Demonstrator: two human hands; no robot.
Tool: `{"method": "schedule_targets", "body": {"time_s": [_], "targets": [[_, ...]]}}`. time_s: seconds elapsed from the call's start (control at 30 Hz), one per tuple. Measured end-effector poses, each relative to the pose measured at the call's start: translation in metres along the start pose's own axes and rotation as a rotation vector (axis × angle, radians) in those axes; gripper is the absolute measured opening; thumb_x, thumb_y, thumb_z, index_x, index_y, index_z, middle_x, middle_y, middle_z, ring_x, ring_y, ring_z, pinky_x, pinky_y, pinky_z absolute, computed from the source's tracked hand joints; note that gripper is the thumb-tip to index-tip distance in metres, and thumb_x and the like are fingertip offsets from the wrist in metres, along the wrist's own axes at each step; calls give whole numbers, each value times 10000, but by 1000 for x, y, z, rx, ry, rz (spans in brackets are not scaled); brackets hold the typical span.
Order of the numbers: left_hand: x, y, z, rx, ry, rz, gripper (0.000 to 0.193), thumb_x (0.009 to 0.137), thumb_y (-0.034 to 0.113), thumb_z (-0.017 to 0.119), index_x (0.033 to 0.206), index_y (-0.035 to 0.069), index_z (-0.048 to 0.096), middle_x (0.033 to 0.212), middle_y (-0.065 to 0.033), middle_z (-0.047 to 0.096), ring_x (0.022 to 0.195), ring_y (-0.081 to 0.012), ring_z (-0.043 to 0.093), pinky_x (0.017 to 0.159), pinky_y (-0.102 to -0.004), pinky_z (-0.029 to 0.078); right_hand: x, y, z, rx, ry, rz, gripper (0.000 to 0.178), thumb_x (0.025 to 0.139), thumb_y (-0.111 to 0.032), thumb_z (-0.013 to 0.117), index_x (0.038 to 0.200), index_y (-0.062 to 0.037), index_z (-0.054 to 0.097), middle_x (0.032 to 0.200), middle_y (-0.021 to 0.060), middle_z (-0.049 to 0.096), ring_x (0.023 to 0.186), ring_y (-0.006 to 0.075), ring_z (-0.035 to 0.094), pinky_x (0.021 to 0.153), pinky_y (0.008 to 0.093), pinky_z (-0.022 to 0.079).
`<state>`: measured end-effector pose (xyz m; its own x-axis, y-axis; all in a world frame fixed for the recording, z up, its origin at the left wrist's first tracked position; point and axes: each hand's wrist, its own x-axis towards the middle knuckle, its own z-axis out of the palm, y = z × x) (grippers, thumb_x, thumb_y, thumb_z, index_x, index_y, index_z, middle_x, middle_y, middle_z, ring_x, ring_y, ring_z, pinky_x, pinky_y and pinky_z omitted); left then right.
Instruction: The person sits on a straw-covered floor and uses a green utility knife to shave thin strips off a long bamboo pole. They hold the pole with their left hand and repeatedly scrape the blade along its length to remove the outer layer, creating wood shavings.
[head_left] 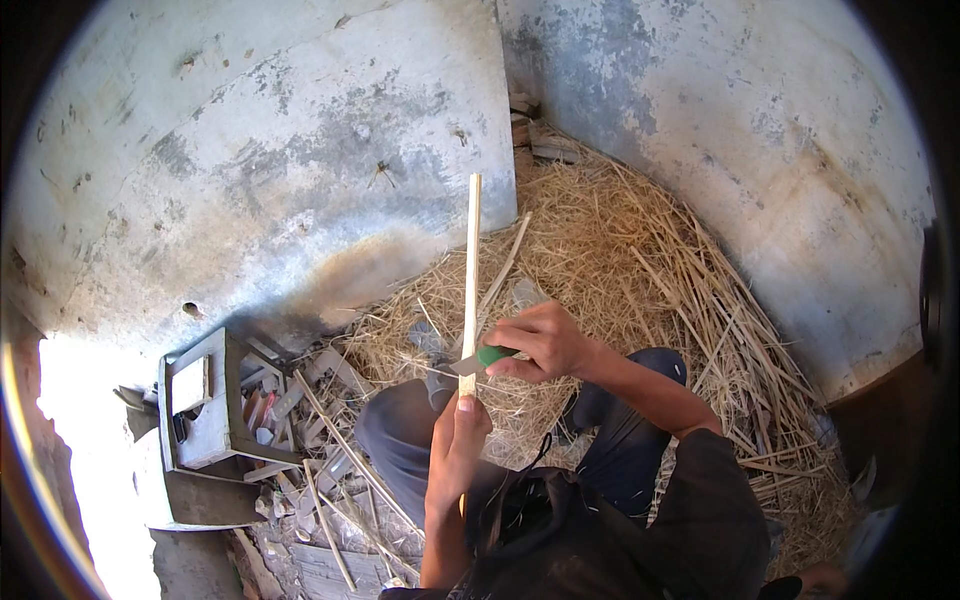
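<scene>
Floor edges [320, 565]: straw [585, 225] far and right, wooden frame [212, 437] left
Strip [472, 270]: above floor, long axis fore-aft, tip toward wall [390, 110]
Left hand [460, 440]: wrapped round strip
Right hand [545, 343]: gripping green-handled knife [493, 355], blade crossing strip

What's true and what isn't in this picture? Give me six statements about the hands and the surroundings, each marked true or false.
1. The right hand grips a green-handled knife. True.
2. The left hand is empty. False: the left hand is closed around a pale strip.
3. The knife's blade crosses the pale strip in this view. True.
4. A box-shaped frame stands to the person's right. False: the box-shaped frame is on the left.
5. Straw-like strands lie near the walls. True.
6. The walls are spotless. False: the walls show dark, worn patches.
</scene>
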<state>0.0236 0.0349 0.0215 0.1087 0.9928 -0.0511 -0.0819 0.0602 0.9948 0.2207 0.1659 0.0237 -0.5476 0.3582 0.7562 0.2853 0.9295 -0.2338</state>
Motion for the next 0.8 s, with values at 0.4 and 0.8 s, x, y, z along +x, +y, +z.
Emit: {"method": "schedule_targets", "body": {"time_s": [0.4,0.8], "targets": [[9,1,9,40,44,75,430,1175,389,358,899,78,467,744,60,351,624,-42,304,543,-245,253,2,0,-2,-49,42,-11,396,901,-481,784,918,-88,746,731,16,682,528,173,641,471,316,486],[3,-11,6,124,75,23,474,1168,449,339,871,98,454,730,66,364,616,-40,316,537,-249,263,3,6,-8,-157,94,34,381,894,-503,790,877,-124,755,732,-16,712,513,142,644,474,292,482]]}}
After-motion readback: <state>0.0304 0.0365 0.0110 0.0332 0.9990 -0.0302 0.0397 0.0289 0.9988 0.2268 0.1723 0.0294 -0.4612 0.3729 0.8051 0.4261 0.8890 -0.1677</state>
